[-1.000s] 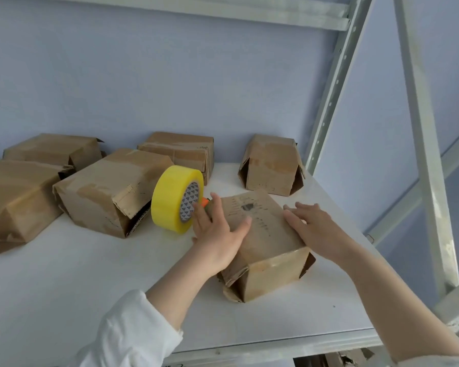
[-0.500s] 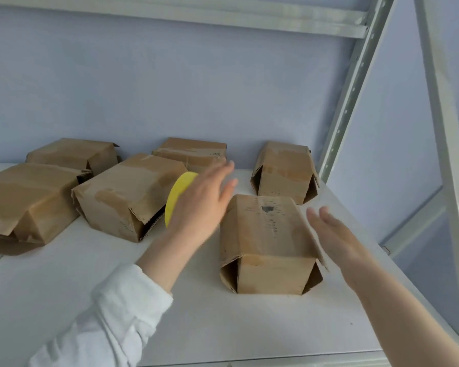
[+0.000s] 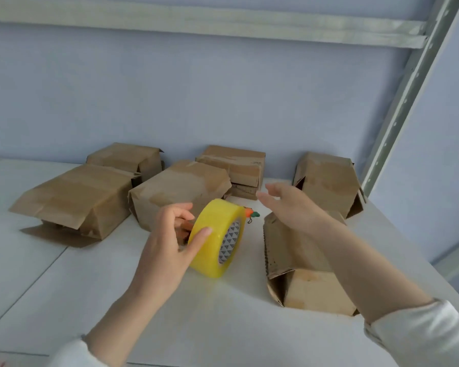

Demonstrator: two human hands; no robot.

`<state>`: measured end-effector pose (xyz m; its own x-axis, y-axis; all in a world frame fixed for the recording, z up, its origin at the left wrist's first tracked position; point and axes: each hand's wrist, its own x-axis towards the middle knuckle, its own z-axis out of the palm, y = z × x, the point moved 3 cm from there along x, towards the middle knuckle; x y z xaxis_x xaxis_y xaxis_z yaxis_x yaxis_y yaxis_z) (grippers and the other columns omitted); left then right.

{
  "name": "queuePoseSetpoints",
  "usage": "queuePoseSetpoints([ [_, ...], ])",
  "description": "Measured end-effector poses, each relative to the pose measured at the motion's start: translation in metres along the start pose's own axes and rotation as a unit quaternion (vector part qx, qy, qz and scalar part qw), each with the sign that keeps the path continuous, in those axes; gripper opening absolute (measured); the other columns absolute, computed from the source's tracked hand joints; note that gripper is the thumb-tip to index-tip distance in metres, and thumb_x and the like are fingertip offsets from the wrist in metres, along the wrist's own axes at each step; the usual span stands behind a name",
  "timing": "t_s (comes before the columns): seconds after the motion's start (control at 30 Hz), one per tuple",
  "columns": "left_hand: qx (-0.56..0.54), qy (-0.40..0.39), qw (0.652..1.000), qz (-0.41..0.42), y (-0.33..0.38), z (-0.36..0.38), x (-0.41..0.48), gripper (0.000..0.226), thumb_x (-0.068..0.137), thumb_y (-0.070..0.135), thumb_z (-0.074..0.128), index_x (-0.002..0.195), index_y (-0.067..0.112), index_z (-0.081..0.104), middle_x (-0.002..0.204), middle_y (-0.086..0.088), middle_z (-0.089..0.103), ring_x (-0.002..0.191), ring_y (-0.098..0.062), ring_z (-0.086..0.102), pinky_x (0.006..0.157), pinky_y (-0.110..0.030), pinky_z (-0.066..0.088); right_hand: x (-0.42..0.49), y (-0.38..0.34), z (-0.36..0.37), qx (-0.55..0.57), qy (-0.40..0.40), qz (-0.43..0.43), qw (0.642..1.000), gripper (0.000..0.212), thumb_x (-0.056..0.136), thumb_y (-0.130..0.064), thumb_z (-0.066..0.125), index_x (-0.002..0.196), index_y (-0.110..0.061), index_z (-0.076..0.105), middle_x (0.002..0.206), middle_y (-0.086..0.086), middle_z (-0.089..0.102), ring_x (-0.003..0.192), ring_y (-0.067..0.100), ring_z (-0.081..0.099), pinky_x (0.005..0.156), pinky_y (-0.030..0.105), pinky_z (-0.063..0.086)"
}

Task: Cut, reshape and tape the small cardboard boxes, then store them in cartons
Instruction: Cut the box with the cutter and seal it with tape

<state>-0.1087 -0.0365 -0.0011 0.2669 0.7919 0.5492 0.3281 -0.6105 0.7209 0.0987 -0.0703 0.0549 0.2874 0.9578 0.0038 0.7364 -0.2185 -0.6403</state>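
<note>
i see my left hand (image 3: pixel 170 239) gripping the upright yellow tape roll (image 3: pixel 217 238); my right hand (image 3: pixel 289 205), fingers spread wide, hovers at its two o'clock above the small brown cardboard box (image 3: pixel 302 263).

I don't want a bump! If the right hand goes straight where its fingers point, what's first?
Probably the middle cardboard box behind the tape roll; the right hand may pass above, depth unclear.

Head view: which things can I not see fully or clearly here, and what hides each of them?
- Small orange and green object: head view, mostly behind the yellow tape roll; what it is cannot be told.
- Nearest box: head view, the right forearm covers part of its top.
- Print on the back box: head view, too small to read.
</note>
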Motion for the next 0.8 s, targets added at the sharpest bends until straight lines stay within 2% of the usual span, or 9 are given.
queuePoseSetpoints([
  [0.07, -0.043, 0.021, 0.997, -0.053, 0.002, -0.003, 0.005, 0.054, 0.074, 0.065, 0.056, 0.105, 0.022, 0.047, 0.113, 0.014, 0.054, 0.094, 0.003, 0.057, 0.076, -0.011, 0.044, 0.009, -0.003, 0.009, -0.024, -0.027, 0.015, 0.999, 0.057, 0.098, -0.042, 0.038, 0.145, -0.010, 0.031, 0.150, 0.004, 0.034, 0.136, 0.020, 0.034, 0.107, 0.032, 0.027],
  [0.1, -0.064, 0.012, 0.995, -0.079, 0.002, -0.002, 0.009, 0.053, 0.075, 0.062, 0.056, 0.110, 0.023, 0.046, 0.114, 0.012, 0.055, 0.099, 0.003, 0.056, 0.082, -0.012, 0.044, 0.014, -0.005, 0.013, -0.032, -0.034, 0.018, 0.999, 0.054, 0.098, -0.043, 0.037, 0.140, -0.009, 0.038, 0.146, 0.007, 0.041, 0.129, 0.021, 0.041, 0.103, 0.033, 0.031],
  [0.17, -0.108, -0.035, 0.985, -0.130, 0.002, 0.003, 0.017, 0.043, 0.083, 0.044, 0.056, 0.120, 0.022, 0.047, 0.122, 0.009, 0.053, 0.110, -0.001, 0.052, 0.091, -0.015, 0.042, 0.022, -0.010, 0.019, -0.038, -0.043, 0.013, 0.998, 0.046, 0.098, -0.044, 0.036, 0.113, -0.007, 0.057, 0.121, 0.013, 0.060, 0.095, 0.021, 0.053, 0.086, 0.033, 0.038],
  [0.23, -0.142, -0.107, 0.968, -0.176, 0.002, 0.006, 0.018, 0.043, 0.090, 0.030, 0.056, 0.130, 0.022, 0.045, 0.128, 0.012, 0.049, 0.113, 0.002, 0.048, 0.088, -0.009, 0.037, 0.025, -0.017, 0.024, -0.040, -0.060, 0.002, 0.997, 0.042, 0.098, -0.043, 0.036, 0.094, -0.007, 0.060, 0.096, 0.012, 0.062, 0.078, 0.018, 0.048, 0.079, 0.033, 0.040],
  [0.33, -0.196, -0.172, 0.940, -0.217, 0.005, 0.000, 0.010, 0.041, 0.091, 0.023, 0.055, 0.130, 0.027, 0.046, 0.120, 0.020, 0.051, 0.105, 0.012, 0.049, 0.086, -0.008, 0.038, 0.017, -0.025, 0.030, 0.031, -0.096, -0.024, 0.995, 0.029, 0.097, -0.035, 0.047, 0.109, -0.015, 0.064, 0.098, 0.007, 0.065, 0.083, 0.018, 0.060, 0.087, 0.034, 0.052],
  [0.4, -0.210, -0.180, 0.933, -0.232, 0.006, -0.004, 0.011, 0.035, 0.089, 0.022, 0.058, 0.123, 0.026, 0.054, 0.117, 0.014, 0.060, 0.106, 0.001, 0.056, 0.094, -0.021, 0.043, 0.008, -0.034, 0.031, 0.094, -0.100, -0.063, 0.989, 0.022, 0.094, -0.026, 0.055, 0.111, -0.014, 0.062, 0.102, 0.005, 0.067, 0.085, 0.019, 0.066, 0.081, 0.030, 0.056],
  [0.47, -0.182, -0.173, 0.940, -0.231, 0.007, -0.005, 0.015, 0.026, 0.085, 0.028, 0.063, 0.111, 0.025, 0.059, 0.110, 0.010, 0.065, 0.102, -0.004, 0.060, 0.094, -0.027, 0.045, -0.001, -0.041, 0.032, 0.129, -0.066, -0.100, 0.984, 0.016, 0.090, -0.018, 0.061, 0.106, -0.013, 0.063, 0.098, 0.004, 0.069, 0.080, 0.019, 0.068, 0.074, 0.028, 0.058],
  [0.6, -0.118, -0.149, 0.959, -0.210, 0.008, -0.006, 0.024, 0.016, 0.083, 0.035, 0.064, 0.097, 0.026, 0.063, 0.100, 0.011, 0.066, 0.096, -0.003, 0.060, 0.088, -0.024, 0.045, -0.014, -0.046, 0.035, 0.125, 0.028, -0.137, 0.982, 0.017, 0.084, -0.018, 0.069, 0.100, -0.015, 0.066, 0.095, 0.004, 0.070, 0.076, 0.019, 0.069, 0.070, 0.036, 0.058],
  [0.8, -0.121, -0.124, 0.965, -0.197, 0.013, 0.001, 0.023, 0.005, 0.085, 0.024, 0.064, 0.081, 0.022, 0.062, 0.094, 0.009, 0.066, 0.091, -0.008, 0.060, 0.083, -0.026, 0.045, -0.027, -0.041, 0.047, 0.153, 0.139, -0.144, 0.968, 0.012, 0.083, -0.020, 0.070, 0.090, -0.024, 0.062, 0.090, -0.009, 0.068, 0.085, 0.014, 0.065, 0.078, 0.040, 0.054],
])
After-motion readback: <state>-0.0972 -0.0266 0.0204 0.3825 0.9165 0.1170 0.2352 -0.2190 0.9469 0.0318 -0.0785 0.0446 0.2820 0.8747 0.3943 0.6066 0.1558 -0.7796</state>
